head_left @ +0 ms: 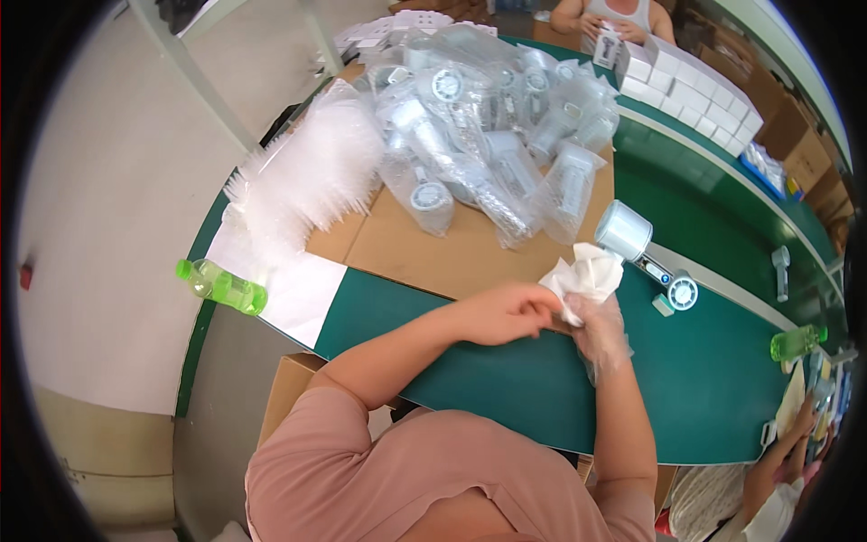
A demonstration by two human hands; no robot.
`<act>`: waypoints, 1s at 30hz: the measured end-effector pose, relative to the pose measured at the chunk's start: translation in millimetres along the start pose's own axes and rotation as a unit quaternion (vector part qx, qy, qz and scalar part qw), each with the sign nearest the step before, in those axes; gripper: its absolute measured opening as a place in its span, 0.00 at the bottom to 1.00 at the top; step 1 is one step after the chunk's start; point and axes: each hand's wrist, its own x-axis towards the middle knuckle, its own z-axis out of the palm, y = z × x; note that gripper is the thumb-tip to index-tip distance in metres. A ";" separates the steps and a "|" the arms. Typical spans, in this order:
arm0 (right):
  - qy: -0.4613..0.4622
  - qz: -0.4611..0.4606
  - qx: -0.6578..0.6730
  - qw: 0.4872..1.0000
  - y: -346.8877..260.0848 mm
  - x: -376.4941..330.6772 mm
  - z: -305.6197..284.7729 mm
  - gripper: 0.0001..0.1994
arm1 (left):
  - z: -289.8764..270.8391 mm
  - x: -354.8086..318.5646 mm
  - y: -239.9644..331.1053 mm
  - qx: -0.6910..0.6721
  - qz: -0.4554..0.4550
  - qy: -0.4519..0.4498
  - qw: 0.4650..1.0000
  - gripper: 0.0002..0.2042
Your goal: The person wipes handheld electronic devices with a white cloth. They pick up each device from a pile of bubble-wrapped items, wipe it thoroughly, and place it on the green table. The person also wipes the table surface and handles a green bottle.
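A crumpled white cloth, soft and bunched into folds, sits between both hands over the green worktop near its middle. The left hand pinches the cloth's lower edge with clenched fingers; the right hand, inside a clear plastic glove, grips it from below. Just beyond lies a small white handheld fan, and farther back a heap of bagged fans on cardboard. A green bottle lies at the left edge.
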 end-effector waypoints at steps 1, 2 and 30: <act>-0.009 -0.004 -0.032 0.999 -3.3 -2.3 -0.5 0.28 | -13.3 -8.3 2.8 0.089 0.014 0.123 0.988 0.10; -0.017 -0.009 -0.065 0.998 -9.9 -4.8 -2.6 0.30 | -31.0 -14.8 7.1 0.176 0.027 0.242 0.954 0.08; 0.076 0.055 -0.187 0.978 -45.5 -49.4 -28.5 0.32 | -184.4 -69.4 -39.0 0.398 -0.008 0.721 0.567 0.12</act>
